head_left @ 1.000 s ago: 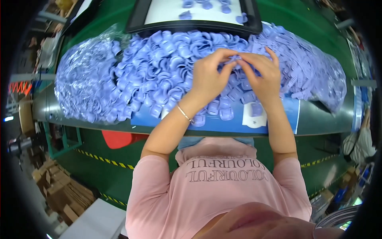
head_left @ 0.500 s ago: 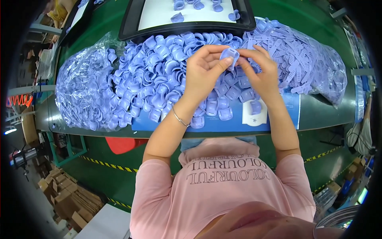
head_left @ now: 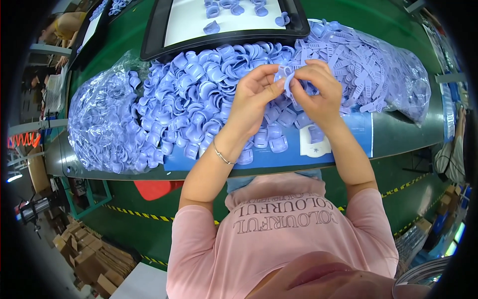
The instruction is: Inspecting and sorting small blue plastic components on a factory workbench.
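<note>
Above the heap, my left hand (head_left: 255, 97) pinches a curved light-blue plastic piece (head_left: 281, 74) between thumb and fingers. My right hand (head_left: 321, 93) is closed at the same spot, its thumb and forefinger gripping a narrow light-blue strap (head_left: 291, 83) against the curved piece. Fingers partly hide where the two parts meet. Below and to the left spreads a large heap of curved light-blue pieces (head_left: 191, 82) with slots in them. On the right lies a pile of flat slotted straps (head_left: 366, 74), near my right hand.
Beyond the heap stands a black-rimmed tray (head_left: 226, 41) with a white base, holding several looped blue pieces (head_left: 211, 27). A clear plastic bag (head_left: 97, 119) of curved pieces sits at the left. A blue printed sheet (head_left: 199, 165) lies under the heap. Another person's arm (head_left: 69, 27) shows far left.
My hands have turned the curved piece more edge-on, and the right fingers have closed in on the strap beside it. The view has shifted slightly.
</note>
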The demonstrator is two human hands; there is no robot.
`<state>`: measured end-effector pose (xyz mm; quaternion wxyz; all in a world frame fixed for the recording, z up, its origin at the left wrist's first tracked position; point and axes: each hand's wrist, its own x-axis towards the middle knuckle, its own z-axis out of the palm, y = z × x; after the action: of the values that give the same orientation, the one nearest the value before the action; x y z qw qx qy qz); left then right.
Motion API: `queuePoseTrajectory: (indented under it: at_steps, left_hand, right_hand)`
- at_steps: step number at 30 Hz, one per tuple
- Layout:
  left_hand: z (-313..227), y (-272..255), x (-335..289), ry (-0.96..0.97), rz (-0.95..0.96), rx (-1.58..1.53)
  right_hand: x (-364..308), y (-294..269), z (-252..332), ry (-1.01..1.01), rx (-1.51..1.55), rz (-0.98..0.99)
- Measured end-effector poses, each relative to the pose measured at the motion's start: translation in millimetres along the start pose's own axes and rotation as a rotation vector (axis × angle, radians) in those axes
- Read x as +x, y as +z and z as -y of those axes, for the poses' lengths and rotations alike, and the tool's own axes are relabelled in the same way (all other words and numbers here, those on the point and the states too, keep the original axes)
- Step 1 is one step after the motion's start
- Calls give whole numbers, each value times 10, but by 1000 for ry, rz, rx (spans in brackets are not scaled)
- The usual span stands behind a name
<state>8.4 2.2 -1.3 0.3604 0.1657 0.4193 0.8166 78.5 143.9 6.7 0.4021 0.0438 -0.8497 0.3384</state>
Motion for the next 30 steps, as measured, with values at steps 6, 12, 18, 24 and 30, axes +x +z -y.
queuePoseTrajectory:
  at_steps: [6, 12, 18, 24, 30]
  left_hand:
    - [101, -79, 39, -121, 92, -275]
    - [127, -106, 42, -133, 143, -358]
    - [88, -107, 29, -91, 23, -261]
    - [128, -114, 85, -57, 42, -156]
    - [124, -82, 16, 40, -17, -123]
  right_hand:
    - [19, -10, 21, 25, 24, 4]
    - [23, -32, 12, 0, -20, 21]
    - [41, -23, 43, -41, -153, 23]
    - [35, -54, 4, -64, -153, 2]
    - [15, 70, -65, 78, 87, -72]
